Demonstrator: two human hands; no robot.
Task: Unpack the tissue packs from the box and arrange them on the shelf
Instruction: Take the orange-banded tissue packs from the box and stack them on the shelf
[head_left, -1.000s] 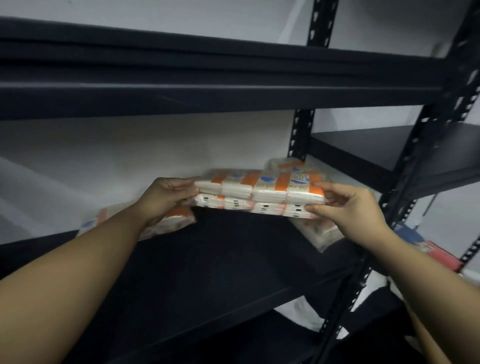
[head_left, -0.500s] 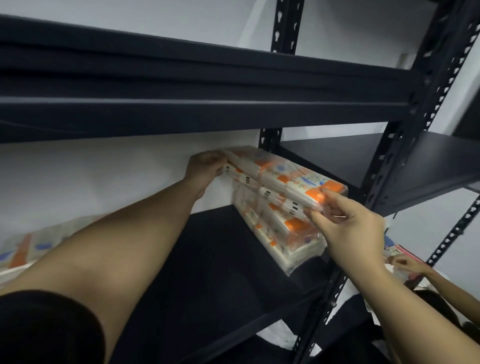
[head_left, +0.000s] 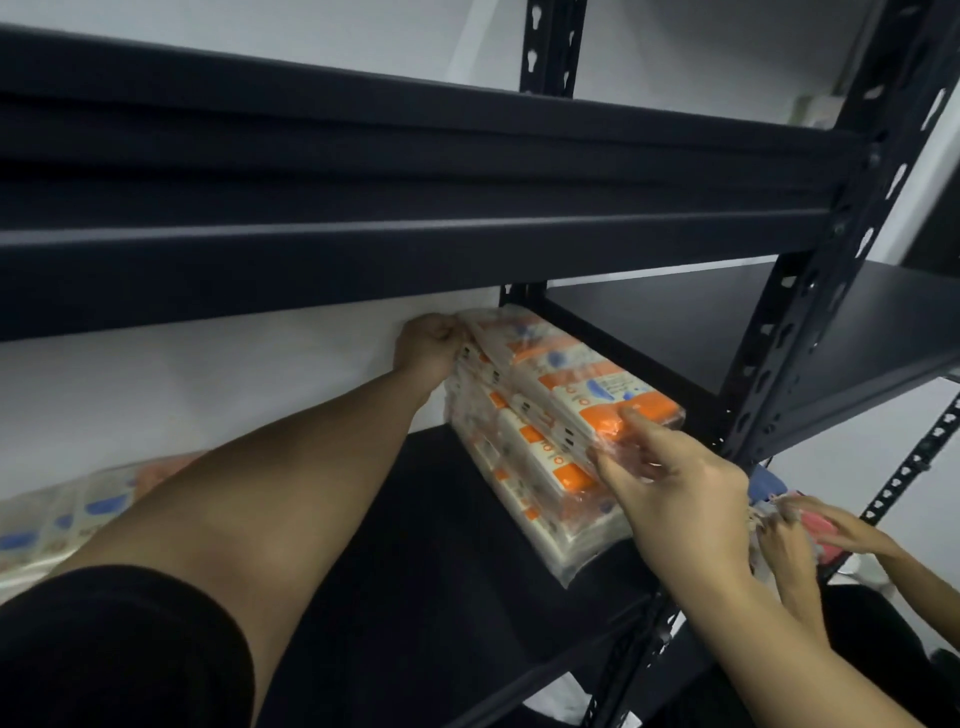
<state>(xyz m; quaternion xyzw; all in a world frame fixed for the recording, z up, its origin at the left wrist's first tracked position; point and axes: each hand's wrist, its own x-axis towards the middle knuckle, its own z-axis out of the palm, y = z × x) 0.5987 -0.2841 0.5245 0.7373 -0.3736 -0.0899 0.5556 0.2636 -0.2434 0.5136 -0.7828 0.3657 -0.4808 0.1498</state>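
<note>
The top tissue pack (head_left: 566, 374) is laid on a stack of packs (head_left: 530, 483) at the right end of the black shelf (head_left: 415, 545). Its far end is gripped by the curled fingers of the left hand (head_left: 428, 345). Its near end is pinched by the right hand (head_left: 675, 499). Another pack (head_left: 62, 514) is located at far left.

Dark metal shelving (head_left: 415, 249), perforated uprights (head_left: 810, 312); plain white wall (head_left: 208, 384) behind; dim, even light
</note>
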